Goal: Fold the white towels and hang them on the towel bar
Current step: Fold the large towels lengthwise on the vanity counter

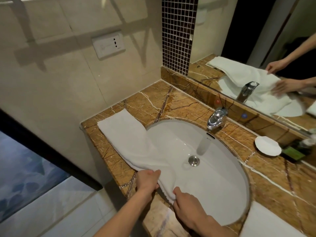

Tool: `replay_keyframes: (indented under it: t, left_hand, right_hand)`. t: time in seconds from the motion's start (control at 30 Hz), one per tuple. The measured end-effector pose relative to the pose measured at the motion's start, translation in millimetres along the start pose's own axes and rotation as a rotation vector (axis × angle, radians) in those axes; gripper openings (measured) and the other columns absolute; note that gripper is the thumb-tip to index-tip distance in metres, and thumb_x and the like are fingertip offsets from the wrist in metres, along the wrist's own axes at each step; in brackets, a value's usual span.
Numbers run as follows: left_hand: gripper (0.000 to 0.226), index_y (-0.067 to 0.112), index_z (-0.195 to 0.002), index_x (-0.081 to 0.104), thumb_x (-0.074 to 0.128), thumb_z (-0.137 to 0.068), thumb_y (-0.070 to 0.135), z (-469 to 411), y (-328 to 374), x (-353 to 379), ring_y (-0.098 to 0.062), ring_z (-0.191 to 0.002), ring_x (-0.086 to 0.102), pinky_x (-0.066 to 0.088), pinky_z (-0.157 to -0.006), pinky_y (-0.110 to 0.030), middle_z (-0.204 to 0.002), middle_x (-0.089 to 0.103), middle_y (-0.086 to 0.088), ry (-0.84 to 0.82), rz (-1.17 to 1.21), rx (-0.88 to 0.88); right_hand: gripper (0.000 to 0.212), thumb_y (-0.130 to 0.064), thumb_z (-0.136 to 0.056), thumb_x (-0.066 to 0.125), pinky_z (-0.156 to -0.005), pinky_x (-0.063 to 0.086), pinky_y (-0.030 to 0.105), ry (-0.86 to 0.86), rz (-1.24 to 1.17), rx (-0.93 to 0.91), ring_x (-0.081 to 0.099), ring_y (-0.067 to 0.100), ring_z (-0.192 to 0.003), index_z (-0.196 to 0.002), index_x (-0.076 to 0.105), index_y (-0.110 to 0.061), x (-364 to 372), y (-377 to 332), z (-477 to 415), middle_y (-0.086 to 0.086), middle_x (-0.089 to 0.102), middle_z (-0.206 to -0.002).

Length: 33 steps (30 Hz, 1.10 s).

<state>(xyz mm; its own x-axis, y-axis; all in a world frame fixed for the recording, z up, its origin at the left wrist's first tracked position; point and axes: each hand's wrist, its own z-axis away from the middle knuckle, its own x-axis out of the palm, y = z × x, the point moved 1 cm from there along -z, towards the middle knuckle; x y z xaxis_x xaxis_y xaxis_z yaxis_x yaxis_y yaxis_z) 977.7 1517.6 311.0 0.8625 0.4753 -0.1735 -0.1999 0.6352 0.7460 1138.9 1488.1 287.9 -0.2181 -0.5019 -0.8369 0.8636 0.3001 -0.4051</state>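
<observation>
A white towel (126,134), folded into a long strip, lies on the brown marble counter (150,103) at the left and sags over the left rim of the white sink (213,182). My left hand (147,181) pinches its near edge at the counter's front. My right hand (186,205) grips the towel's near end just to the right, over the sink's rim. Another white towel (266,224) lies at the counter's front right corner. No towel bar shows; only its shadow falls on the left wall.
A chrome faucet (216,118) stands behind the sink. A white dish (267,145) and a dark tray (295,153) sit at the right. The mirror (256,48) runs along the back and reflects my hands. A wall socket (108,45) is at the left.
</observation>
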Motion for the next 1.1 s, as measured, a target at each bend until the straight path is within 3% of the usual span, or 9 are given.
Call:
replay_keyframes:
  t: [0.2, 0.37, 0.43, 0.6, 0.73, 0.83, 0.93, 1.1]
  left_hand:
    - [0.020, 0.004, -0.063, 0.060, 0.071, -0.079, 0.007, 4.4, 3.2, -5.8, -0.025, -0.074, 0.070, 0.058, -0.058, -0.032, -0.071, 0.070, -0.014, 0.029, 0.115, -0.011]
    - [0.017, 0.001, -0.067, 0.059, 0.071, -0.080, 0.003, 10.3, 11.3, -9.0, -0.024, -0.071, 0.068, 0.058, -0.057, -0.032, -0.074, 0.069, -0.015, 0.046, 0.202, -0.020]
    - [0.013, -0.001, -0.072, 0.060, 0.071, -0.081, 0.001, 14.3, 15.2, -10.5, -0.022, -0.072, 0.067, 0.057, -0.055, -0.030, -0.075, 0.069, -0.013, 0.037, 0.233, -0.023]
    - [0.008, -0.001, -0.085, 0.061, 0.069, -0.083, 0.000, 23.1, 24.1, -13.7, -0.024, -0.078, 0.065, 0.058, -0.052, -0.029, -0.087, 0.067, -0.015, -0.005, 0.287, -0.068]
    - [0.022, -0.001, -0.103, 0.060, 0.068, -0.083, 0.000, 25.1, 27.4, -18.7, -0.028, -0.088, 0.066, 0.059, -0.054, -0.031, -0.099, 0.067, -0.016, -0.014, 0.317, -0.090]
    - [0.024, -0.001, -0.106, 0.059, 0.068, -0.083, 0.000, 22.9, 26.9, -25.7, -0.028, -0.089, 0.066, 0.059, -0.057, -0.033, -0.102, 0.066, -0.016, -0.011, 0.325, -0.078]
    - [0.023, 0.003, -0.105, 0.059, 0.068, -0.083, 0.003, 18.7, 21.5, -32.0, -0.029, -0.091, 0.066, 0.060, -0.065, -0.035, -0.102, 0.066, -0.015, -0.007, 0.312, -0.078]
    - [0.006, 0.009, -0.090, 0.062, 0.065, -0.086, 0.006, 20.1, 2.7, -40.0, -0.025, -0.086, 0.065, 0.055, -0.057, -0.029, -0.096, 0.067, -0.013, -0.014, 0.264, -0.039]
  right_hand:
    - [0.023, -0.029, -0.099, 0.032, -0.071, 0.037, 0.033, 0.128, 0.045, -0.019, 0.052, 0.024, -0.097, -0.111, 0.046, -0.016, -7.4, 1.8, 10.7, 0.004, 0.046, -0.114]
    - [0.050, -0.062, -0.091, 0.030, -0.081, 0.039, 0.036, 0.106, 0.146, -0.047, 0.050, 0.023, -0.101, -0.120, 0.042, -0.022, -0.2, 3.3, 16.9, 0.000, 0.047, -0.115]
    - [0.054, -0.065, -0.087, 0.036, -0.080, 0.037, 0.036, 0.110, 0.144, 0.008, 0.050, 0.023, -0.103, -0.120, 0.041, -0.022, 2.3, 5.0, 16.1, -0.001, 0.049, -0.116]
    - [0.040, -0.052, -0.090, 0.038, -0.071, 0.033, 0.034, 0.191, 0.124, 0.037, 0.054, 0.023, -0.098, -0.117, 0.041, -0.022, 4.1, -3.5, 11.0, -0.001, 0.052, -0.111]
    - [0.025, -0.027, -0.090, 0.039, -0.069, 0.030, 0.033, 0.242, 0.121, 0.075, 0.054, 0.023, -0.094, -0.114, 0.041, -0.020, -0.6, -11.5, 12.1, 0.000, 0.053, -0.108]
    - [0.019, -0.025, -0.089, 0.045, -0.068, 0.035, 0.032, 0.337, 0.144, 0.055, 0.055, 0.022, -0.086, -0.107, 0.048, -0.020, -12.8, -14.2, 21.0, -0.001, 0.054, -0.101]
    - [0.027, -0.023, -0.060, 0.080, -0.047, 0.036, 0.029, 0.447, 0.171, -0.061, 0.054, 0.018, -0.054, -0.077, 0.059, -0.020, -28.0, -22.0, 38.8, -0.002, 0.056, -0.071]
    - [0.045, -0.029, -0.029, 0.090, -0.040, 0.021, 0.025, 0.414, 0.363, -0.106, 0.047, 0.013, -0.040, -0.063, 0.061, -0.023, -37.2, -48.8, 63.0, -0.003, 0.051, -0.056]
